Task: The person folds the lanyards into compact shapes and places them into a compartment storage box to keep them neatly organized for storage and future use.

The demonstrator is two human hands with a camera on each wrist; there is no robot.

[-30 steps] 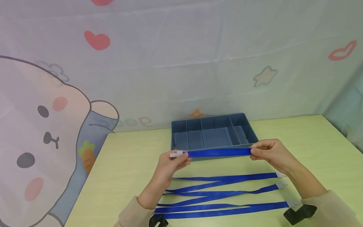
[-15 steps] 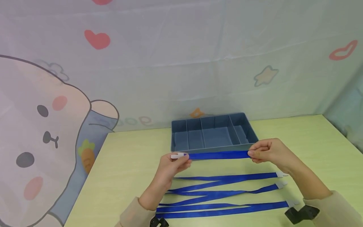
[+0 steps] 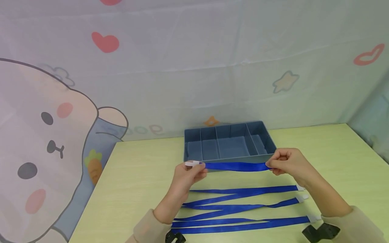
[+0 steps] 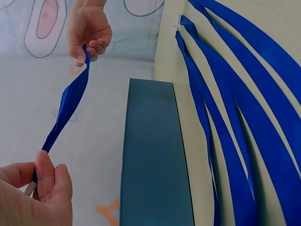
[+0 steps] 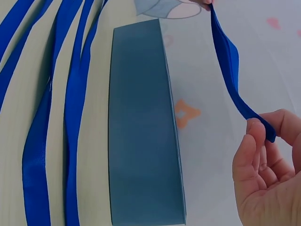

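Observation:
A blue lanyard [image 3: 237, 166] is held up, folded into a short strip, just in front of the blue-grey divided tray [image 3: 240, 158]. My left hand [image 3: 187, 179] pinches its left end, where a white clip [image 3: 190, 163] sticks out past the thumb. The other end is pinched between thumb and fingers of my right hand [image 3: 290, 165]. In both wrist views the strip [image 4: 73, 99] bows a little and its layers part in the middle. Three more blue lanyards lie below on the table: a far one [image 3: 267, 190], a middle one [image 3: 240, 207] and a near one [image 3: 282, 221].
The tray stands at the back of the pale yellow table [image 3: 136, 175], its compartments facing up. A printed cloth [image 3: 197, 67] hangs behind the table. The lying lanyards have white ends at the right; my left forearm hides part of their left ends.
My hands have come slightly closer together, the left one shifting a little to the right. The strip, nearly straight before, now bows slightly. The lanyards on the table lie as before.

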